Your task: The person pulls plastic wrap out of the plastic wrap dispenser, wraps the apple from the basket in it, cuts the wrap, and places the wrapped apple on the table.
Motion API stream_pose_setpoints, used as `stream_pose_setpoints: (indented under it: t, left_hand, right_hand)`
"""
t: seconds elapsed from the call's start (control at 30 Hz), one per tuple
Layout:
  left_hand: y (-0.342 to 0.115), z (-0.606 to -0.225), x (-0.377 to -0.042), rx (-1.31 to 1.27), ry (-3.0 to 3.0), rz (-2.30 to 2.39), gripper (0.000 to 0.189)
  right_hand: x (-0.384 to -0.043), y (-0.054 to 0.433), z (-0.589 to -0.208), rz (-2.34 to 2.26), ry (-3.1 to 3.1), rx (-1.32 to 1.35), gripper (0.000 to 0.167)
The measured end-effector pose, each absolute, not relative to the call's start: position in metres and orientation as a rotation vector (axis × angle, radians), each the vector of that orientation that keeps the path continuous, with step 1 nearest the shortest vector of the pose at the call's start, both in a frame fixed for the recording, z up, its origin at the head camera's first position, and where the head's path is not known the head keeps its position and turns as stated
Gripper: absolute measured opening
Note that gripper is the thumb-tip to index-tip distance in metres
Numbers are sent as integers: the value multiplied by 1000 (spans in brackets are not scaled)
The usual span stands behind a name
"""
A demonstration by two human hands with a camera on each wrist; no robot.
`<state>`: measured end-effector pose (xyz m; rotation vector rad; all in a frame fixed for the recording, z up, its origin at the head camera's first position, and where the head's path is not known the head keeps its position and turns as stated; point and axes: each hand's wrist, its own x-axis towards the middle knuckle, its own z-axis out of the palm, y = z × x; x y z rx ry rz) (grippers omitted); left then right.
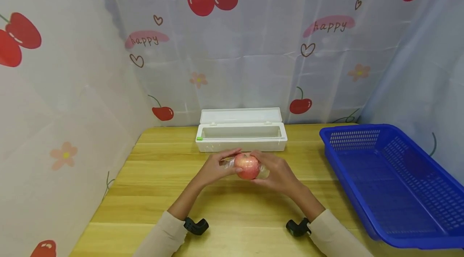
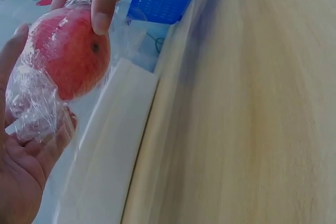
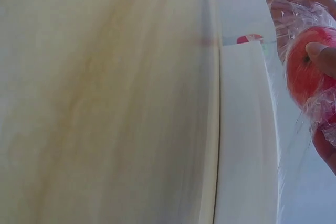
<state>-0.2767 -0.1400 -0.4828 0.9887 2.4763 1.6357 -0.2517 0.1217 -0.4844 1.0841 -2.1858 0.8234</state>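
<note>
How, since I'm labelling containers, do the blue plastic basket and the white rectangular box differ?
The blue perforated plastic basket is larger than the long white lidded box. The basket shows no lid; the box's white lid stands open. The basket sits at the right of the yellow wooden table, the box at the back, beyond the round red apple. Both are rectangular.

A small curtained booth: pale sheets printed with cherries and "happy" [image 1: 253,81] hang behind and on both sides of a wood-grain tabletop [image 1: 152,200]. The sheets screen off the surroundings, so home or studio is hard to tell.
</note>
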Motion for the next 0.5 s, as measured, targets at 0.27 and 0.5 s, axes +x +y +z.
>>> stream_pose_setpoints:
  t: [0.27,0.5]
  left_hand:
    - [-138,-482,-278,1256,2516,1622,75]
    - [-136,-479,-278,1468,2540,1574,84]
  right_hand:
    - [-250,123,-480,935,-2248,1040,79]
    - [-250,124,-478,1016,-2272,1033,76]
